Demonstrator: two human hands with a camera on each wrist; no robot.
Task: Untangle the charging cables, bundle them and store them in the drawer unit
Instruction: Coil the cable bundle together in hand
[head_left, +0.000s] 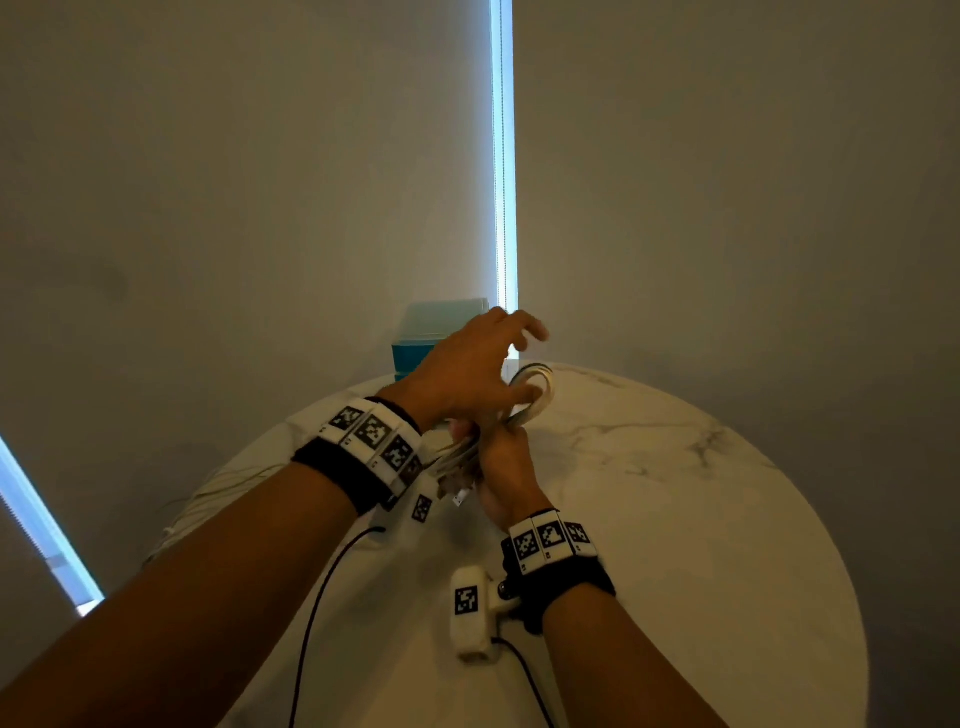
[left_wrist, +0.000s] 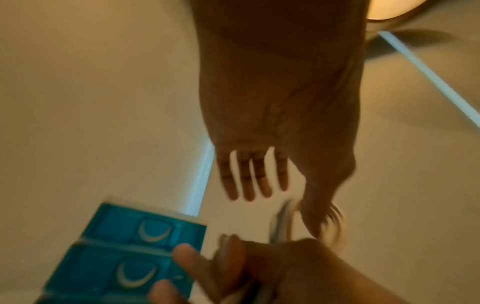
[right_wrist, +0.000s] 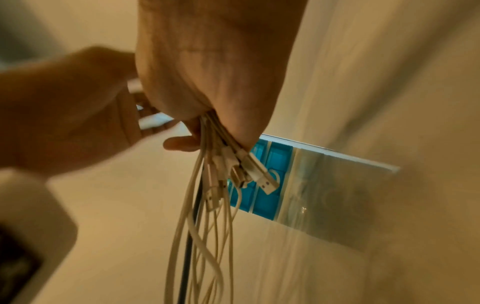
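Observation:
My right hand (head_left: 501, 462) grips a bundle of white charging cables (right_wrist: 207, 205) in its fist, with the plugs (right_wrist: 257, 172) sticking out below. The bundle bends into a loop (head_left: 535, 384) just past the fist. My left hand (head_left: 467, 369) hovers over that loop with straight, spread fingers (left_wrist: 254, 181), and its thumb (left_wrist: 319, 205) lies against the looped strands (left_wrist: 281, 218). The blue drawer unit (head_left: 415, 343) stands at the table's far edge behind both hands. Its curved-handled drawer fronts (left_wrist: 124, 257) look closed.
Both hands work above a round marble table (head_left: 675, 493) that stands against a plain wall. A black wire (head_left: 322, 597) from the wrist camera trails across the near part of the tabletop. A bright window strip (head_left: 503, 156) runs up the wall.

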